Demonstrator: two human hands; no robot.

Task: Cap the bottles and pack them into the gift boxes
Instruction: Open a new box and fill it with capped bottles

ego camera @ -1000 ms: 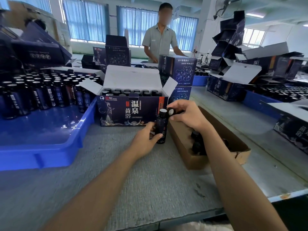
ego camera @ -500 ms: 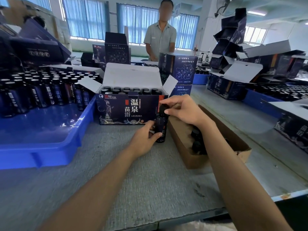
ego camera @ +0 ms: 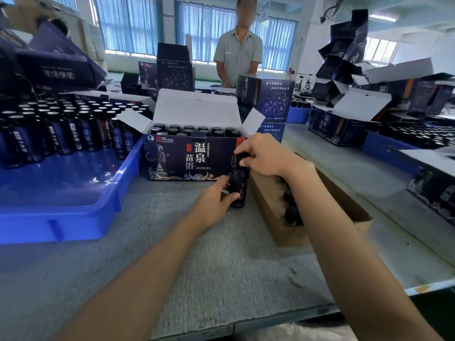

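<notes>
Grey table [ego camera: 221,267]: left grip [ego camera: 211,205] holds bottle [ego camera: 239,185], right grip [ego camera: 263,155] pinches cap [ego camera: 240,157] beside bottle-filled gift box [ego camera: 192,156].

1 head-worn camera looks forward and down, close over the grey table [ego camera: 197,279], facing the windows [ego camera: 138,23].

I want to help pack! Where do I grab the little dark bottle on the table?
Grip the bottle round its lower body from the left, as the left hand does: it stands upright, slim and round, and the right hand holds its cap.
</notes>
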